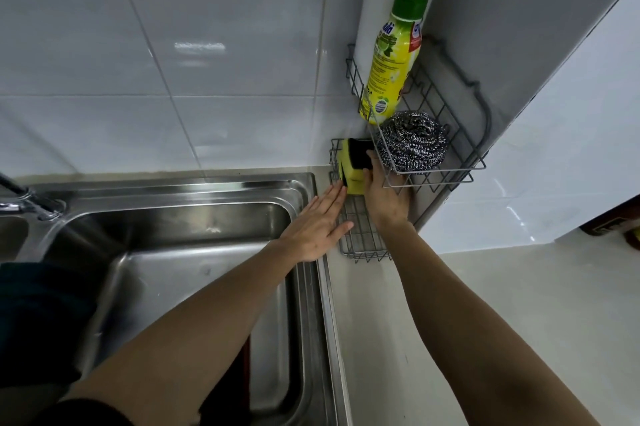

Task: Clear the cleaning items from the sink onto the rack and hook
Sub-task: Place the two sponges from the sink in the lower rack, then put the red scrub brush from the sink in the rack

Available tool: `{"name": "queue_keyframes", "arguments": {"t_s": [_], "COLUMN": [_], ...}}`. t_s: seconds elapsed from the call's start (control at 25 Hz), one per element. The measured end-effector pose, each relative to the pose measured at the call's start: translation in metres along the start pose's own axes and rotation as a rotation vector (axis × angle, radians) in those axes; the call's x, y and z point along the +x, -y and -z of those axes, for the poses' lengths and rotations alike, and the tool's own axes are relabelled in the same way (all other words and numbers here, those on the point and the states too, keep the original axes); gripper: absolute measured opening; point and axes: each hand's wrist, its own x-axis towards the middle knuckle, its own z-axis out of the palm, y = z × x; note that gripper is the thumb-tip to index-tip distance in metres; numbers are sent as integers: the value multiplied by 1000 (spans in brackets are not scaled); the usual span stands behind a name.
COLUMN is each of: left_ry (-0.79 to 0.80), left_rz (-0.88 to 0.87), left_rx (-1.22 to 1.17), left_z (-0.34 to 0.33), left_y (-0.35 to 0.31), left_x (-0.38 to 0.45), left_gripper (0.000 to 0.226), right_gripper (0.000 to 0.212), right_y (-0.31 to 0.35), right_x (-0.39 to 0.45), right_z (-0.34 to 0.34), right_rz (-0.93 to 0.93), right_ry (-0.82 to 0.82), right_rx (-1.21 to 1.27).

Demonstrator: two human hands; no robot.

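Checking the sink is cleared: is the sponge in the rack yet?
In. The sponge sits inside the lower rack, right hand on it.

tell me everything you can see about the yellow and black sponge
The sponge is a yellow foam block with a black scouring layer on one face. It stands on edge at the back of the lower wire rack, beside the tiled wall and just below the upper basket. The right hand grips its right side, fingers on the black layer; the left hand lies flat with fingertips touching its lower left edge. Whether it is wet cannot be told.
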Motion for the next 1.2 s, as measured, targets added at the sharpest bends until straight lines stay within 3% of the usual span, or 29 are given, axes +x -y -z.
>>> {"name": "queue_keyframes", "arguments": {"t_s": [0.04,0.24,0.44,0.56,0.68,0.72,0.84,1.0,1.2], "left_ry": [1,3,8,27,24,7,-92,-262,-323], "left_rz": [-4,-18,-7,5,6,5,19,85,319], "left_rx": [3,19,38,45,59,63,64,30,140], "left_z": [0,0,-1,0,5,7,9,11,7], "left_y": [0,3,4,2,3,4,15,56,137], "left_x": [0,1,1,2,-1,-5,-32,-99,-225], "left_gripper": [72,72,72,72,72,72,70,64,61], "right_gripper": [47,42,47,45,39,40,38,20,12], "right_y": [2,-7,-8,-9,-1,4,17,54,95], "right_x": [-2,1,2,5,0,-4,-19,-71,-159], "right_z": [2,-1,0,2,10,15,21,8,-79], "right_rz": [54,75,235,134,222,239,177,407,394], "right_ry": [-10,-52,-52,17,-176,-154,-124,-317,35], "right_rx": [-78,57,-155,-87,-93,-149,-3,244,369]}}
